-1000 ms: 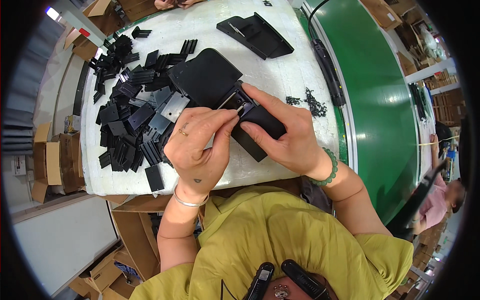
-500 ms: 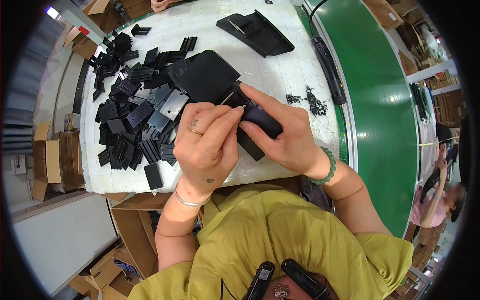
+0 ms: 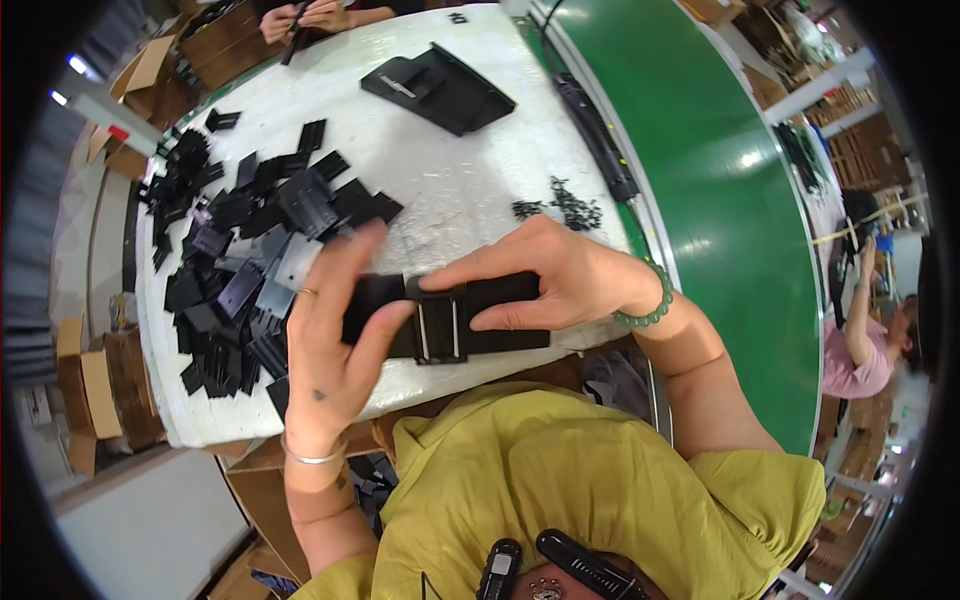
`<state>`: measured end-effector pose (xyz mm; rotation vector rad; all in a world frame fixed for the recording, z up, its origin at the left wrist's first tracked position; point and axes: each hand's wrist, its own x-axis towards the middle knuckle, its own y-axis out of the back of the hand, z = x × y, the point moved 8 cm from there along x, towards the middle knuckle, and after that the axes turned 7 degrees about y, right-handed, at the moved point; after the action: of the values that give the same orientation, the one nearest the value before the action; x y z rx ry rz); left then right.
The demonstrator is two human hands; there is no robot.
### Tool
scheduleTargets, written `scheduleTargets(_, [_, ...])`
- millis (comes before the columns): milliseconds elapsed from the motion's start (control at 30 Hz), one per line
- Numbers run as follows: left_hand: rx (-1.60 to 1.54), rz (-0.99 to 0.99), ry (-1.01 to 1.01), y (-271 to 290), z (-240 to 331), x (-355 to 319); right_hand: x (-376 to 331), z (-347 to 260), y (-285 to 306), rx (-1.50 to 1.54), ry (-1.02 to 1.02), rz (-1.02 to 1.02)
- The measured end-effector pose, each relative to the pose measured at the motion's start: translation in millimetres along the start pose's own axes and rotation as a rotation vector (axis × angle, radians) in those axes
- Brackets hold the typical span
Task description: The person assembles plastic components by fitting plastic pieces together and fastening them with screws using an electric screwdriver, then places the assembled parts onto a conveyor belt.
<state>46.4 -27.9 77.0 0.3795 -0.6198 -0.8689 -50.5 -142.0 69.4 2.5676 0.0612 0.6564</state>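
Both hands clamped on a flat black plastic part (image 3: pixel 450 320): left hand (image 3: pixel 335 350) gripping one end, right hand (image 3: pixel 545 280) pinching the other. Beyond the left fingers, loose black pieces (image 3: pixel 250 250) heaped on the white table (image 3: pixel 460 180); brown cardboard boxes (image 3: pixel 95 390) stacked further left.

Small parts pile (image 3: pixel 240 270) left; conveyor belt (image 3: pixel 720 200) right.

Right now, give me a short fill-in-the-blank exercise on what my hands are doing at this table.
1. Both hands hold one long ____ part.
2. The right hand wears a ____ bead bracelet.
3. The pile of small black pieces lies to the person's ____.
Missing words: black; green; left
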Motion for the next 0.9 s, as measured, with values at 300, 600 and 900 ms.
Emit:
scheduleTargets(300, [-0.210, -0.146, 0.447, -47, -71, -42, -109, 140, 194, -1.141, -0.951, 0.363])
scheduleTargets(600, [0.153, -0.125, 0.092, -42, -30, -34, -126, 136, 193, -0.228, -0.864, 0.593])
scheduleTargets(900, [0.145, -0.368, 0.040, -85, -24, -29, -80, -1, 138, 0.190, -0.001, 1.211])
